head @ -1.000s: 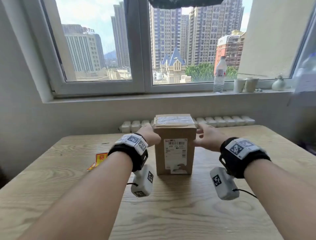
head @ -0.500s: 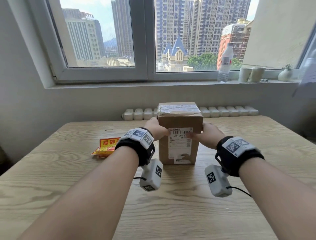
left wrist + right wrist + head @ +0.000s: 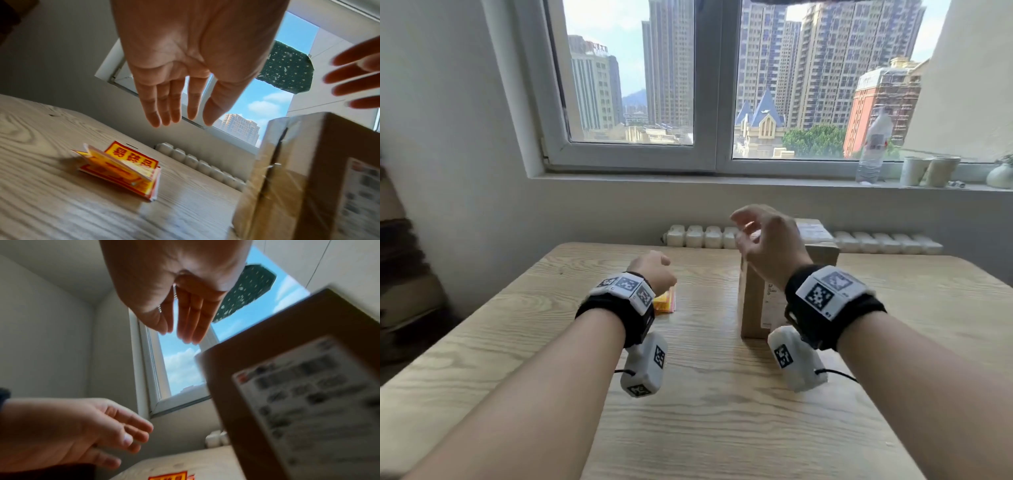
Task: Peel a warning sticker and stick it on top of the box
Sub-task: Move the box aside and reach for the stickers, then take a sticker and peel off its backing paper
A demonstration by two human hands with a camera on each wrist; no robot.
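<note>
**Stickers not yet touched, box top bare**

Daylight from a wide window [image 3: 640, 85] is being thrown across a pale wooden desk [image 3: 705, 411], on which everything for the task is being kept. Toward the right of the desk a brown cardboard box [image 3: 751, 308] is standing upright, its taped top partly hidden in the head view and a printed shipping label [image 3: 308, 402] being shown on its near face. No warning sticker is being seen on the visible part of that top.

Left of the box, and apart from it, a small stack of red-and-yellow warning stickers [image 3: 123, 170] is lying on the desk, its upper sheets curling up.

The left hand [image 3: 654, 270] is being held just above the stack, with its fingers [image 3: 164, 104] extended and nothing held. The right hand [image 3: 767, 246] is being raised in front of the box's upper part, its fingers [image 3: 191, 318] loosely spread and likewise empty; no contact with the box is being shown.

Judged from this, the task is being only begun: picking up a sheet, peeling and sticking are all being left to do.
</note>
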